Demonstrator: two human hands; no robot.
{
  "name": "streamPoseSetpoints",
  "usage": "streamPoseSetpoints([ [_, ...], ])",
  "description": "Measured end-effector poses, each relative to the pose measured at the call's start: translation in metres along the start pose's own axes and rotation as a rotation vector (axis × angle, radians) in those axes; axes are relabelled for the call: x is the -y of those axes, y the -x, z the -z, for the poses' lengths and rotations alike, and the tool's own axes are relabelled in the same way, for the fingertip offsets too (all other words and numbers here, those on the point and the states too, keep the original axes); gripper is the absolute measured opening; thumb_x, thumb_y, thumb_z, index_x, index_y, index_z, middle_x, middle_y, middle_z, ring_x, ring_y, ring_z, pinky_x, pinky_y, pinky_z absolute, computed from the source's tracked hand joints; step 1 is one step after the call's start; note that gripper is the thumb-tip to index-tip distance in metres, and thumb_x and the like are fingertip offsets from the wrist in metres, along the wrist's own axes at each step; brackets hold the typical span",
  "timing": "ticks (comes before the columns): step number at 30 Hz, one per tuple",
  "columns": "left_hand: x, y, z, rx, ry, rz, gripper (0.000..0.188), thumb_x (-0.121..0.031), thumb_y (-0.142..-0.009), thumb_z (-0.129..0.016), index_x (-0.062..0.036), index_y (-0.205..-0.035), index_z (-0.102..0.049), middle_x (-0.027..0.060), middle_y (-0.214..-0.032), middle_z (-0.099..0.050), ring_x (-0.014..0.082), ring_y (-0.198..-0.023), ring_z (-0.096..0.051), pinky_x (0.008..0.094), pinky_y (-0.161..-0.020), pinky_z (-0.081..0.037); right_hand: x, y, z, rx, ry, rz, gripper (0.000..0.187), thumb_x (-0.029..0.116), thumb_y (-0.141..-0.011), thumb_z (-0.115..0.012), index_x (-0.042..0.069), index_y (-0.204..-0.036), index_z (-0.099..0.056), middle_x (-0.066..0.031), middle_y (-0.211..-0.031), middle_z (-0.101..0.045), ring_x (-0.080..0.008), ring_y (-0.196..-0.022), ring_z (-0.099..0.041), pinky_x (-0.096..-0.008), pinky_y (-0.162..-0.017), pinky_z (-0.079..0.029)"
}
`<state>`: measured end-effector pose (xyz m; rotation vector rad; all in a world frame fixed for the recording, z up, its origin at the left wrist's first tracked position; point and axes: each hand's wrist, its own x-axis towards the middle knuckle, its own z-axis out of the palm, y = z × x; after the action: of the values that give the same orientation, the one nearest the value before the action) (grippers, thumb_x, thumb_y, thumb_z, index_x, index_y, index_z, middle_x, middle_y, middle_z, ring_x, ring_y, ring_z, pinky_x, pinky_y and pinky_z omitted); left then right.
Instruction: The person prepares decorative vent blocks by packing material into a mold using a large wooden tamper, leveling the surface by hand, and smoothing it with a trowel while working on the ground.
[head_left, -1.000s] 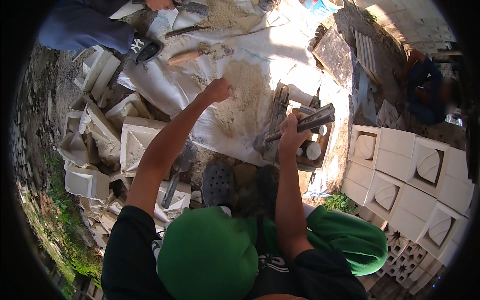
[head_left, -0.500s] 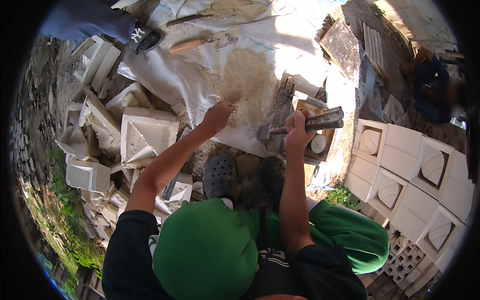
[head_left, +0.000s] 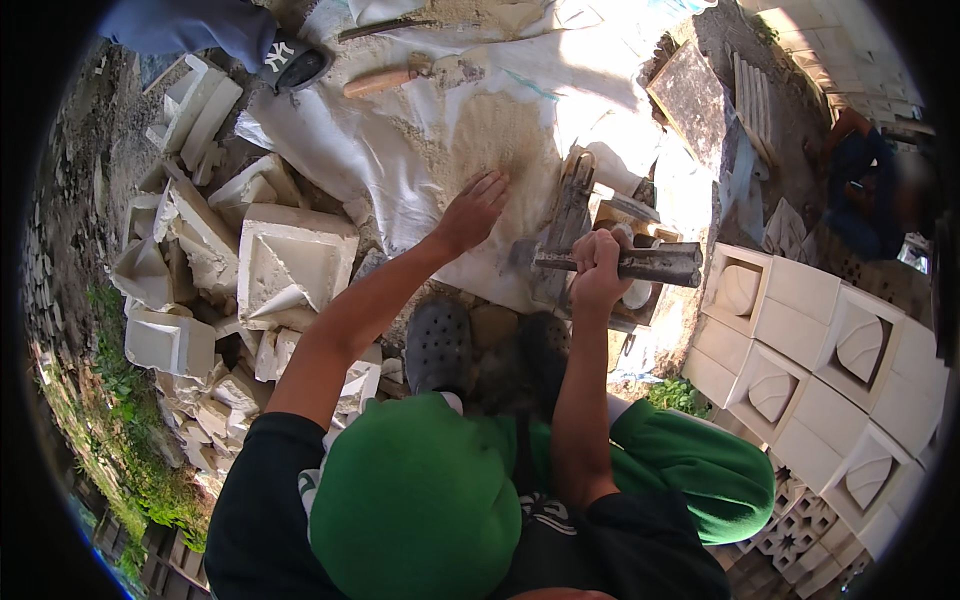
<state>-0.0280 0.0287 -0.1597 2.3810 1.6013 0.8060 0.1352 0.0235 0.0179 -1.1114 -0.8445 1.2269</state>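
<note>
My left hand (head_left: 476, 212) reaches over a patch of pale sandy powder (head_left: 497, 135) on a white sheet (head_left: 390, 140). Its fingers are stretched out, palm down, with nothing gripped in them. My right hand (head_left: 598, 272) is closed round a dark, dusty metal bar (head_left: 660, 264) that lies crosswise over a metal frame (head_left: 578, 195). Beside that hand, partly hidden by it and the bar, is a boxy mould (head_left: 625, 212) with pale round parts inside. Whether the bar is fixed to the frame I cannot tell.
Broken white cast blocks (head_left: 297, 265) are heaped at the left. Finished pale blocks (head_left: 800, 330) stand in rows at the right. A wooden-handled tool (head_left: 378, 82) lies on the sheet near another person's shoe (head_left: 295, 62). A second person (head_left: 865, 190) sits at the far right.
My left hand has moved right and farther away over the powder, its fingers now straightened. The bar in my right hand has swung, its right end coming nearer.
</note>
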Motion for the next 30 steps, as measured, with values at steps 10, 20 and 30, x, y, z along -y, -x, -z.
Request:
streamPoseSetpoints([
  [10,0.018,0.041,0.009,0.450,0.006,-0.245,0.020,-0.014,-0.081,-0.055,-0.0079,-0.097,-0.065,0.0069,-0.117,-0.058,0.0228,-0.114,-0.050,0.0348,-0.098,-0.040,-0.006,-0.022,0.018,-0.155,-0.023,0.033,0.025,0.000,-0.081,-0.049,0.010,-0.064,-0.034,0.0023,-0.051,-0.033,-0.0055,-0.040,-0.030,-0.0226,-0.038,-0.024],
  [20,0.035,-0.079,-0.010,0.154,-0.136,0.104,0.022,-0.008,-0.077,-0.053,-0.0071,-0.097,-0.062,0.0145,-0.096,-0.061,0.0297,-0.096,-0.060,0.0406,-0.071,-0.054,-0.013,-0.016,0.011,-0.154,-0.034,0.063,0.025,-0.001,-0.083,-0.049,0.008,-0.063,-0.036,0.0023,-0.053,-0.036,-0.0047,-0.043,-0.031,-0.0223,-0.039,-0.025],
  [30,0.000,-0.006,0.017,0.582,-0.040,-0.039,0.032,-0.006,-0.074,-0.056,-0.0084,-0.106,-0.061,0.0104,-0.097,-0.062,0.0274,-0.092,-0.061,0.0399,-0.076,-0.052,-0.005,-0.015,0.011,-0.168,-0.032,0.017,0.022,0.002,-0.083,-0.050,0.007,-0.065,-0.039,0.0015,-0.053,-0.038,-0.0056,-0.045,-0.033,-0.0229,-0.042,-0.028],
])
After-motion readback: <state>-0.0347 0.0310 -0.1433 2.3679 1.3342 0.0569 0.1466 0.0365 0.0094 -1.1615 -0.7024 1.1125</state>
